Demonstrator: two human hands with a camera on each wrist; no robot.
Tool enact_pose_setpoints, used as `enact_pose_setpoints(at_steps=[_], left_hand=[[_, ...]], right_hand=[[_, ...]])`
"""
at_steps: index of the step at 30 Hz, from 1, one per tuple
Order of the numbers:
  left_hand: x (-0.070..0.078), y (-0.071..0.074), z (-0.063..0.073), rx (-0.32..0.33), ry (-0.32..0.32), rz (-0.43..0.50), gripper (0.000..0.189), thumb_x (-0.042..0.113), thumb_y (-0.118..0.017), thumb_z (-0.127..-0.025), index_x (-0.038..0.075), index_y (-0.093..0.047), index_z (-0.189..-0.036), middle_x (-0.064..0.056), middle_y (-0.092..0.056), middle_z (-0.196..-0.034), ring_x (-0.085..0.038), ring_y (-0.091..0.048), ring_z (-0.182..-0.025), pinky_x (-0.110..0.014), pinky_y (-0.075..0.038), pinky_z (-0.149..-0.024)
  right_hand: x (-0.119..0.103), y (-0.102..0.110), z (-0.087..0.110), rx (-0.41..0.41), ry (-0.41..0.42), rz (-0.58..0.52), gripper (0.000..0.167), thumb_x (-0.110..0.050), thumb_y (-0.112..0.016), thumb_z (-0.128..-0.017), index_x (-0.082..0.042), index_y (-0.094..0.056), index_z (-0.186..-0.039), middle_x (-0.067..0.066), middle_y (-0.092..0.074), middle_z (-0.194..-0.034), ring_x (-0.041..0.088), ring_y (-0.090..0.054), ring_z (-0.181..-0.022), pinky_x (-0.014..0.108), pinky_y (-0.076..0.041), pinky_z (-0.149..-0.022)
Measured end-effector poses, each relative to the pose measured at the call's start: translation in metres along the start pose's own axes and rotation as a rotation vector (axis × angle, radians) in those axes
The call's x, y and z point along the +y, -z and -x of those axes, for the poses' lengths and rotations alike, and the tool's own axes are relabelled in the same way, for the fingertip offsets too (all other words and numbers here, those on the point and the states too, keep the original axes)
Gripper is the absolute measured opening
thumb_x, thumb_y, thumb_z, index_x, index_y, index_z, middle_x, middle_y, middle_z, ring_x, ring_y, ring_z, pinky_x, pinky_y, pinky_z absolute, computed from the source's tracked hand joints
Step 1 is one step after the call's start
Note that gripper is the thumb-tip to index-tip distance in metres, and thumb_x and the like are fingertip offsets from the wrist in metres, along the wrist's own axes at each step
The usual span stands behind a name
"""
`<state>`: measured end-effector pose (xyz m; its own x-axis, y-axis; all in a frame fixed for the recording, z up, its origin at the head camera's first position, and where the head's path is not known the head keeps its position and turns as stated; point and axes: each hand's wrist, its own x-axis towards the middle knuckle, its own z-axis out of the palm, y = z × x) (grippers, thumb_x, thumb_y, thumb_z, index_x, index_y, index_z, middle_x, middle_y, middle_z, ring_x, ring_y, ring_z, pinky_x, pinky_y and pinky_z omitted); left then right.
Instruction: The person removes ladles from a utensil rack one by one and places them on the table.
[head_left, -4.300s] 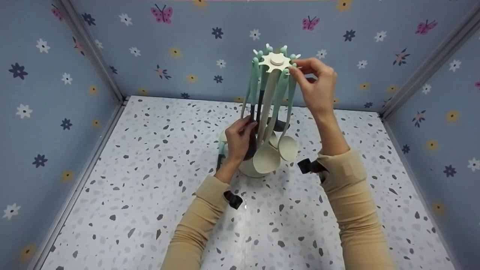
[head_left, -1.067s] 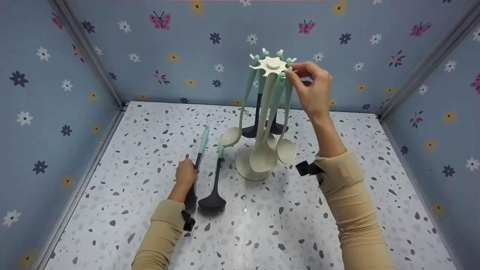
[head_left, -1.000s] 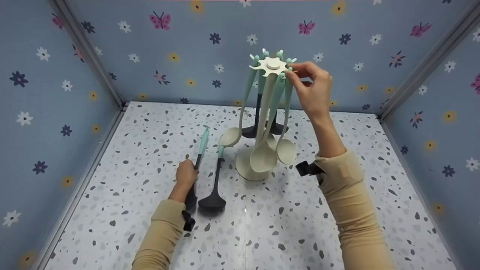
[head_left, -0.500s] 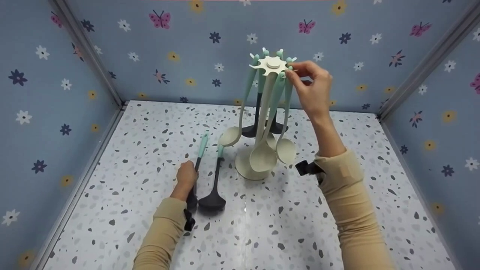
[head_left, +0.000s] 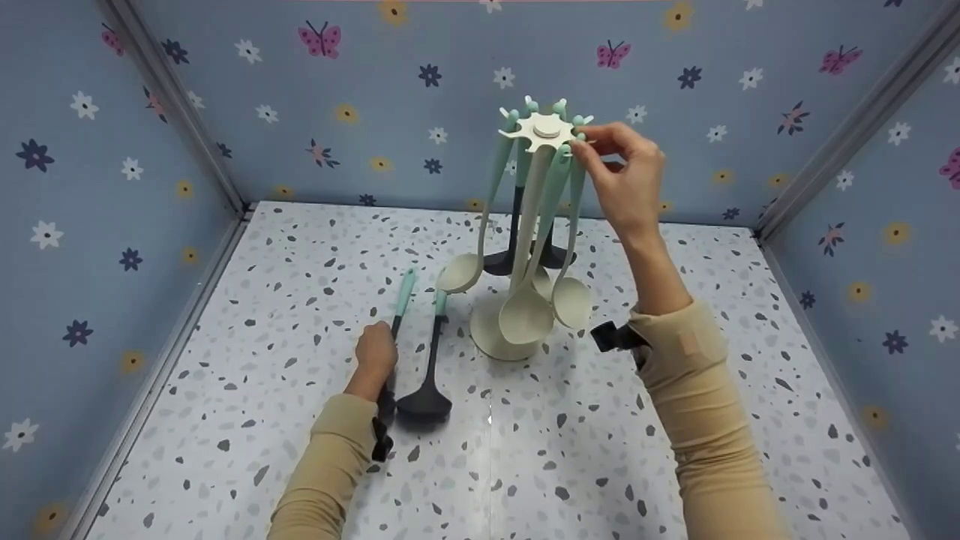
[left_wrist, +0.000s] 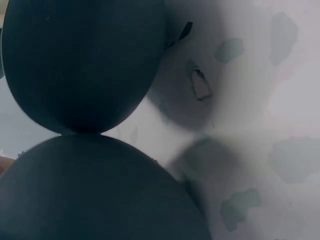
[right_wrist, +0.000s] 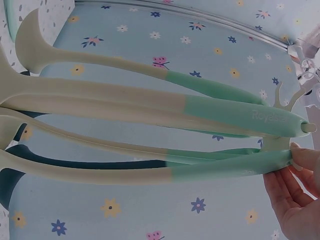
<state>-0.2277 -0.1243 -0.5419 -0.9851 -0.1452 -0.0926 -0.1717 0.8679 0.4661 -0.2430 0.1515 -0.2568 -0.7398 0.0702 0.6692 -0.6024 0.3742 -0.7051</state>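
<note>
My left hand [head_left: 376, 349] grips the black shaft of a spoon with a mint handle [head_left: 406, 292], which lies on the speckled table. Right of it lies a black ladle [head_left: 424, 401]. Two dark rounded heads [left_wrist: 85, 60] almost fill the left wrist view, edge to edge. A cream utensil rack [head_left: 547, 131] stands upright with several mint-handled utensils hung round it. At its top, my right hand [head_left: 628, 169] pinches a hook where a mint handle [right_wrist: 235, 166] hangs. A cream spoon [head_left: 527, 315] hangs at the front, a cream ladle [head_left: 574, 301] to its right.
The rack's round base [head_left: 491, 341] sits on the white speckled table [head_left: 637, 450]. Blue floral panels [head_left: 360, 105] enclose the back and both sides. Another cream ladle [head_left: 460, 274] hangs at the rack's left, overlapping the lying ladle's handle end in the head view.
Earlier my left hand held a black utensil at the rack. It has since moved down-left to the table with the spoon, sliding it slightly toward me. My right hand stays at the rack's top.
</note>
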Motion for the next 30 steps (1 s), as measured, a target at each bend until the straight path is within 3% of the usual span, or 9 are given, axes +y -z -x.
enact_pose_setpoints(at_steps=[5, 10, 17, 23, 30], left_hand=[[-0.001, -0.002, 0.000, -0.009, 0.011, 0.012, 0.013, -0.001, -0.045, -0.086, -0.008, -0.056, -0.083, -0.021, -0.059, -0.076, -0.029, -0.059, -0.069, -0.038, -0.047, -0.062], [-0.004, -0.002, 0.002, 0.023, -0.008, 0.008, 0.007, -0.004, -0.051, -0.081, -0.009, -0.056, -0.082, -0.023, -0.059, -0.077, -0.033, -0.060, -0.071, -0.041, -0.047, -0.062], [-0.003, 0.002, 0.001, 0.032, 0.034, 0.059, 0.012, 0.003, -0.061, -0.077, -0.008, -0.057, -0.080, -0.022, -0.059, -0.075, -0.034, -0.059, -0.069, -0.043, -0.046, -0.062], [0.011, 0.013, 0.001, 0.118, 0.004, 0.143, 0.015, 0.005, -0.061, -0.080, -0.009, -0.059, -0.080, -0.021, -0.057, -0.077, -0.033, -0.058, -0.070, -0.042, -0.045, -0.061], [0.031, 0.028, 0.005, 0.277, -0.108, 0.252, 0.021, 0.006, -0.061, -0.081, -0.012, -0.059, -0.093, -0.023, -0.057, -0.087, -0.035, -0.056, -0.082, -0.042, -0.045, -0.070]], right_hand=[[0.015, 0.000, -0.004, -0.005, -0.032, 0.007, 0.016, -0.010, -0.067, -0.078, 0.002, -0.066, -0.089, 0.007, -0.064, -0.080, 0.014, -0.057, -0.070, 0.021, -0.049, -0.061], [0.015, 0.001, -0.004, -0.009, -0.061, 0.027, 0.016, -0.013, -0.067, -0.078, -0.001, -0.067, -0.089, 0.006, -0.064, -0.081, 0.015, -0.058, -0.072, 0.022, -0.049, -0.062], [0.014, 0.001, -0.004, -0.012, -0.074, 0.038, 0.017, -0.014, -0.067, -0.078, -0.002, -0.067, -0.090, 0.006, -0.065, -0.082, 0.015, -0.058, -0.073, 0.021, -0.049, -0.063], [0.015, 0.001, -0.004, -0.008, -0.057, 0.047, 0.017, -0.015, -0.067, -0.079, -0.002, -0.067, -0.089, 0.006, -0.065, -0.082, 0.014, -0.058, -0.073, 0.020, -0.049, -0.062], [0.017, 0.000, -0.003, 0.004, 0.008, 0.013, 0.016, -0.012, -0.066, -0.079, 0.001, -0.067, -0.088, 0.006, -0.064, -0.079, 0.013, -0.057, -0.069, 0.020, -0.048, -0.059]])
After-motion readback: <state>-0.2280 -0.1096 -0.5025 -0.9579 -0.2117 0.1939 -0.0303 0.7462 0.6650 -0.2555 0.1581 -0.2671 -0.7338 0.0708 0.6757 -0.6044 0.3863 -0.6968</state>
